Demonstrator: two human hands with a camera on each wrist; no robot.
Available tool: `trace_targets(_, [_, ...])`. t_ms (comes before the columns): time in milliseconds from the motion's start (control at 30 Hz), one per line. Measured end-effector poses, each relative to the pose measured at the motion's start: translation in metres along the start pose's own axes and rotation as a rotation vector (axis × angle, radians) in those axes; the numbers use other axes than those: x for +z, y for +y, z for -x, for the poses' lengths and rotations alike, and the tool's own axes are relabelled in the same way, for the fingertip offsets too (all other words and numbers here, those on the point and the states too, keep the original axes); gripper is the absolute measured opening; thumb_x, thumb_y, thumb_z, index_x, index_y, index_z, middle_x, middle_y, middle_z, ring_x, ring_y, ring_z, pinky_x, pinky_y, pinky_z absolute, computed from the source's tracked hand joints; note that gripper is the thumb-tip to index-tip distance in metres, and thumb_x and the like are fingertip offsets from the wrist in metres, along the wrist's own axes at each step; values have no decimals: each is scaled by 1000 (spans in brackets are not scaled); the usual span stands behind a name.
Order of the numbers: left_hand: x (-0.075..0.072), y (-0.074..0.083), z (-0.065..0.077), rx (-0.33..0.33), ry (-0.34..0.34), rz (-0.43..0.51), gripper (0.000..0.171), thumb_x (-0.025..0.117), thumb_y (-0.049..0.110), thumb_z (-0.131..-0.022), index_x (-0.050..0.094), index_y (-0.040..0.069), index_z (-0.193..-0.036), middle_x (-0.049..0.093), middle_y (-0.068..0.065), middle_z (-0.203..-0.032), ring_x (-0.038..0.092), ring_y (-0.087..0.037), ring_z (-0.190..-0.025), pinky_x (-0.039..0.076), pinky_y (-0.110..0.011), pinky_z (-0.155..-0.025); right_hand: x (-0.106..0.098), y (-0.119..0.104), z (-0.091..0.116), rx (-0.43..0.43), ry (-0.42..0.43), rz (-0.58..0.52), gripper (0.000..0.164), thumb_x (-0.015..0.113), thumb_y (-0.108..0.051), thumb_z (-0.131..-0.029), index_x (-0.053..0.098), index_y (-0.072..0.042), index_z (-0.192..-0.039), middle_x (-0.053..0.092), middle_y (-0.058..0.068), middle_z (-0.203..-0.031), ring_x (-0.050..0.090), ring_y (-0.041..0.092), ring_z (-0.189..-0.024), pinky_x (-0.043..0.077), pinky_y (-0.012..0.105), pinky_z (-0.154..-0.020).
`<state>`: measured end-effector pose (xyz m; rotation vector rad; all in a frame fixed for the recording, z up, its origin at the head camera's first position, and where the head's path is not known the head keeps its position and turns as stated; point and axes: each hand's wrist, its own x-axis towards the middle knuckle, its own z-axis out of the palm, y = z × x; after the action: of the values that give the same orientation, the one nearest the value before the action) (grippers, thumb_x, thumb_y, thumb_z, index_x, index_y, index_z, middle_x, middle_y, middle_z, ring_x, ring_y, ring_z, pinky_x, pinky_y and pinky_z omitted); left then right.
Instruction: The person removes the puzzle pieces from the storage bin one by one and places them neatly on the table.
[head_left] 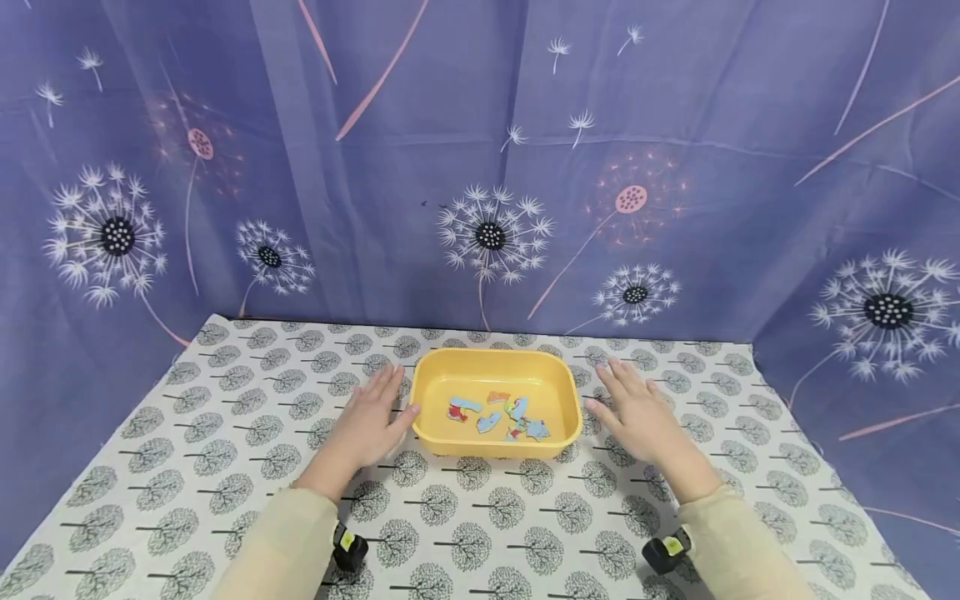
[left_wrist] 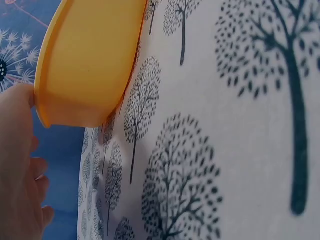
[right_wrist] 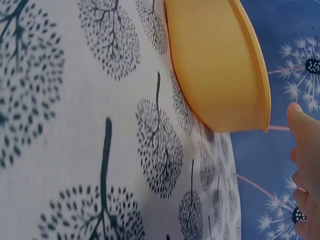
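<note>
A yellow plastic basin point(head_left: 495, 451) stands on the patterned cloth, with several small puzzle-like pieces lying on its floor. Among them are a red and light-blue piece point(head_left: 459, 408), an orange piece point(head_left: 498, 397) and a light-blue piece point(head_left: 489, 422). My left hand point(head_left: 372, 419) is beside the basin's left end, fingers extended, its thumb tip at the rim. Off the right end is my right hand point(head_left: 636, 412), fingers spread and holding nothing. In the right wrist view a small gap shows between that thumb and the basin wall point(right_wrist: 220, 65).
White cloth point(head_left: 465, 533) printed with grey trees covers the table. Behind it hangs a blue-purple curtain point(head_left: 390, 208) with dandelion prints. A small black device sits on the left wrist point(head_left: 349, 550) and another on the right wrist point(head_left: 664, 552).
</note>
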<state>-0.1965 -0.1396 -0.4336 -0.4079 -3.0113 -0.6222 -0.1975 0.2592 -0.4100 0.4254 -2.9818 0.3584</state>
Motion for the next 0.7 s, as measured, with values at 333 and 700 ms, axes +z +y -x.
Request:
trace_targets(333, [7,5,0,2,12,138,59,36,37,-101,20,11,-152,19,-13,-157,21,-35,-144,18,-60,-114,1,-19,-5,-61,-8,-44,68,40,-51,-97,32,-4,-146,21,19,-155,19,39,-143,13,60,-115])
trace_targets(700, [18,12,-3,-106,-7,501,53,32,28,-102,18,19,-153,22,-8,-157,23,-33,-144,18,-58,-115,6,-35,-14,-125,-1,-66,65,48,-45,-95,39,-1,-142,33,19,-150,29,39,-140,20,59,-114])
